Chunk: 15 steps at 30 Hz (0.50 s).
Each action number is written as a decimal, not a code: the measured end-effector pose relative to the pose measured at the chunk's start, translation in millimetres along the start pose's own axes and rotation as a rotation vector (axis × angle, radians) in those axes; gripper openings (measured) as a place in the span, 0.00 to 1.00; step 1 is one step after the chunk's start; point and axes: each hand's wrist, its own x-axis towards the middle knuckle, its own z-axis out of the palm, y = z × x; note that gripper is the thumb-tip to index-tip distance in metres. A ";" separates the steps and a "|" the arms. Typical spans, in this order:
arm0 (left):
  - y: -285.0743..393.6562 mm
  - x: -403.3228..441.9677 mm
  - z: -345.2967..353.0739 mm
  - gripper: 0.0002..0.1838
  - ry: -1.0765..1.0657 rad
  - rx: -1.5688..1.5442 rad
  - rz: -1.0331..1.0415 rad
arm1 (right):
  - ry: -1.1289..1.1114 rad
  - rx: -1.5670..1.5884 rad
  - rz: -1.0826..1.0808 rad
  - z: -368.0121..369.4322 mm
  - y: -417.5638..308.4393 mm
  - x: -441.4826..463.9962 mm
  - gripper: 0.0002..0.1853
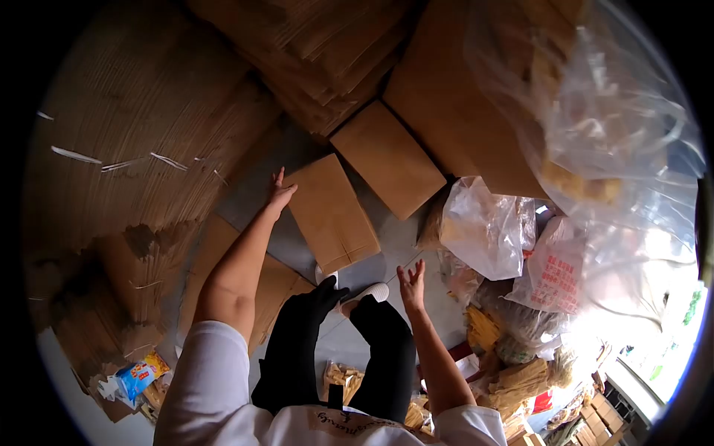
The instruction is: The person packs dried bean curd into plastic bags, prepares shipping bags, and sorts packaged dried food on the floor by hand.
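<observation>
My left hand reaches forward with its fingers apart, right by the upper left edge of a closed cardboard box. Whether it touches that edge I cannot tell. My right hand is raised over the floor to the right of the box, fingers spread and holding nothing. Just beyond the first box lies another brown cardboard box. Below the near box are my shoes and my legs in black trousers.
Tall stacks of flattened cardboard line the left and back. A large carton stands at the back right. Clear plastic bags and a bag with red print pile up on the right. Flat cardboard lies by my left leg.
</observation>
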 end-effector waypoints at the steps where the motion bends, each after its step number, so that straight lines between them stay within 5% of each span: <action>1: -3.2 16.5 3.3 0.35 0.065 0.135 0.008 | -0.039 0.077 0.124 12.6 31.3 22.1 0.37; 3: -19.1 46.1 8.5 0.35 0.124 0.268 0.003 | -0.177 0.225 0.373 27.4 79.6 60.8 0.34; 7: -25.1 65.9 6.6 0.31 0.209 0.275 -0.068 | -0.063 0.351 0.590 74.4 70.4 93.6 0.33; 9: -30.6 63.7 6.3 0.25 -0.019 -0.022 -0.141 | -0.101 0.721 0.709 85.7 83.4 111.8 0.31; 11: -56.9 77.5 17.7 0.19 0.030 -0.129 -0.080 | -0.129 0.774 0.729 92.5 93.5 119.5 0.29; 13: -67.0 81.6 16.4 0.18 0.194 0.263 0.226 | -0.172 0.834 0.744 94.6 94.5 116.1 0.26; 15: -76.9 70.1 20.2 0.17 0.273 0.370 0.290 | -0.277 0.929 0.671 89.5 91.2 111.1 0.21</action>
